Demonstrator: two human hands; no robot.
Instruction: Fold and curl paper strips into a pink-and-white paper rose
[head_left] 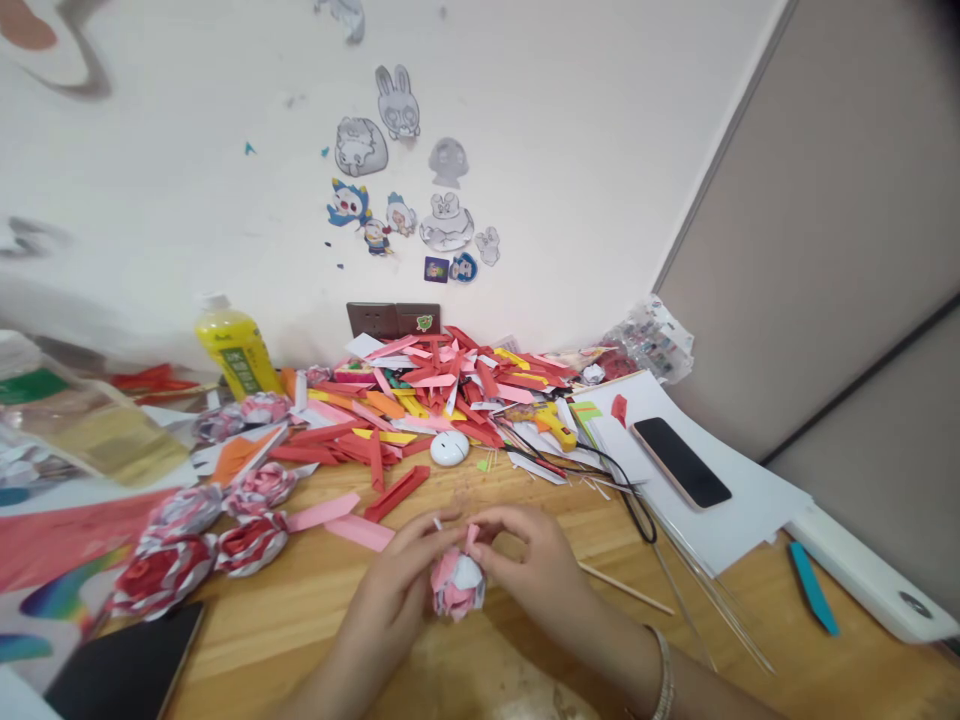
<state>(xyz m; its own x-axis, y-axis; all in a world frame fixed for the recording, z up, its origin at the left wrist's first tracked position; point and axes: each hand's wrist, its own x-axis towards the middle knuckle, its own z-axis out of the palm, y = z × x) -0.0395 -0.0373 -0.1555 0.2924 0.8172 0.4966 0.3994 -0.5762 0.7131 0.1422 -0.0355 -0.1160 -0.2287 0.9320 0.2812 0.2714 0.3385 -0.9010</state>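
Note:
A small pink and white folded-paper flower (458,582) is between my two hands, low in the middle of the head view. My left hand (405,572) is closed on the flower's left side, its fingers at the upper edge. With thumb and index finger, my right hand (525,560) pinches a pink paper piece (472,535) at the flower's top right. Part of the flower is hidden by the fingers. Just behind the hands lie pink paper strips (360,532) and a red folded strip (397,494).
Folded paper strips (442,375) pile against the wall, by a yellow glue gun (555,426) and white round case (449,448). Finished paper flowers (161,575), a bottle (238,350) and dark tablet (127,665) are left; a phone (681,462) and wooden stick (626,588) are right.

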